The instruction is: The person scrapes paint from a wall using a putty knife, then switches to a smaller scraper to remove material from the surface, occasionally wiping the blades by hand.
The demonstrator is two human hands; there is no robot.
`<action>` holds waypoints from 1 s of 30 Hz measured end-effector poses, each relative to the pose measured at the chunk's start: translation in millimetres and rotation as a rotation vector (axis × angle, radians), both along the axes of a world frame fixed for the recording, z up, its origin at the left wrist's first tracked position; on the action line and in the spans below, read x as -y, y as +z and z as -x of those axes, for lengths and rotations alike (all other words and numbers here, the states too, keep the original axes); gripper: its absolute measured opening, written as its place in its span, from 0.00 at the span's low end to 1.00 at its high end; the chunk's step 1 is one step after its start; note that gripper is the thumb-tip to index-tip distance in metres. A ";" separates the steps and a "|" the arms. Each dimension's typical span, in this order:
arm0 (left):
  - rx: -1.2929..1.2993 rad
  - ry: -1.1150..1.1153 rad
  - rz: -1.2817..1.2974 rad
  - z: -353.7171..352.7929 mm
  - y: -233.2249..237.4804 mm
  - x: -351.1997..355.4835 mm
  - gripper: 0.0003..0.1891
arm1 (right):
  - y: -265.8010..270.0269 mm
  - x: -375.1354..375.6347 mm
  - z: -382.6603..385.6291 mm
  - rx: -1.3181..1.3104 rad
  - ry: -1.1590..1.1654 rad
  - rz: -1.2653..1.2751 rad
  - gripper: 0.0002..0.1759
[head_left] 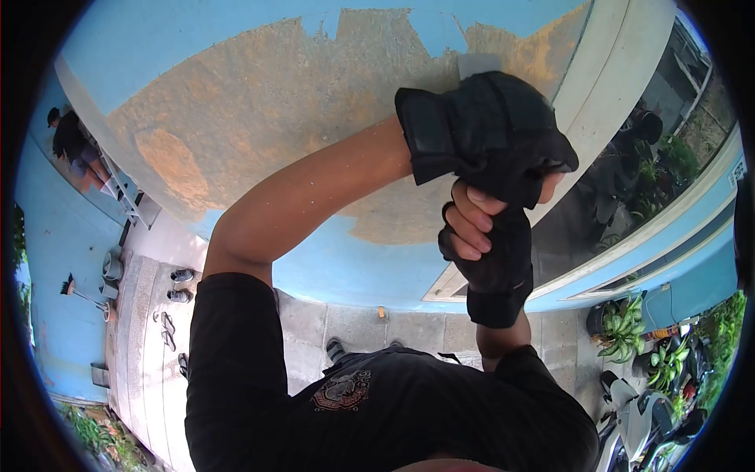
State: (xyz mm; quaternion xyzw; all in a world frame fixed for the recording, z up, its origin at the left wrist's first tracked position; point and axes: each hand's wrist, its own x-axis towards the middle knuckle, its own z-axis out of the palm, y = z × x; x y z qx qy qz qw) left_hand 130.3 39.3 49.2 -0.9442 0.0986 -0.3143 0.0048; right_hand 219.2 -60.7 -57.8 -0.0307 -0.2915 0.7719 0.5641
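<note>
A scraper shows only as a flat grey blade (478, 66) against the wall, above my gloved hands. My left hand (499, 130), in a black fingerless glove, reaches across from the left and is closed just under the blade. Directly below it, my right hand (494, 248) is closed too, its bare fingertips curled inward, in a matching glove. The two hands touch, one above the other, and hide the handle. In front of me, the light blue wall (259, 94) has a broad bare grey-brown patch with ragged paint edges.
A pale frame (605, 59) and dark window (582, 212) stand at right. Potted plants (621, 330) and a motorbike (637, 417) are lower right. At left, another person (75, 141) is by a ladder (130, 193); shoes (179, 296) and a broom (75, 287) are below.
</note>
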 end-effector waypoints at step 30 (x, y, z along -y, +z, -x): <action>-0.008 0.095 -0.008 -6.8 2.7 -2.5 0.01 | 6.2 -4.5 -0.4 -0.191 0.106 -0.022 0.09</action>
